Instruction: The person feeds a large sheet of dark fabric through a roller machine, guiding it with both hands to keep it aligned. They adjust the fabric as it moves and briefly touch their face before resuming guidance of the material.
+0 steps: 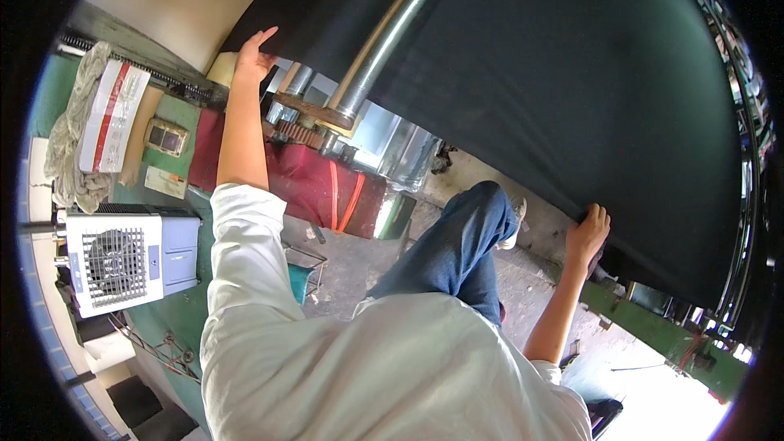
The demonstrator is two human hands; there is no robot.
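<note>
A wide sheet of black fabric (555, 73) stretches across the upper and right part of the head view. My left hand (256, 55) is at its far left edge, fingers stretched out and thumb apart. Whether its palm touches the cloth, I cannot tell. At the fabric's near edge, toward the right, my right hand (588, 235) has its fingers curled over and pinching the cloth. A shiny metal roller (388, 37) lies over the fabric between my two hands. Below its near end are a toothed gear (299, 133) and a second, shorter roller (295, 80).
A dark red cover (278, 184) with orange straps lies over the machine's end. At left are a grey rope bundle (73, 126), a small control box (167, 138) and a white air cooler (122, 261). Metal bars (746, 163) and a green beam (653, 327) run along the right.
</note>
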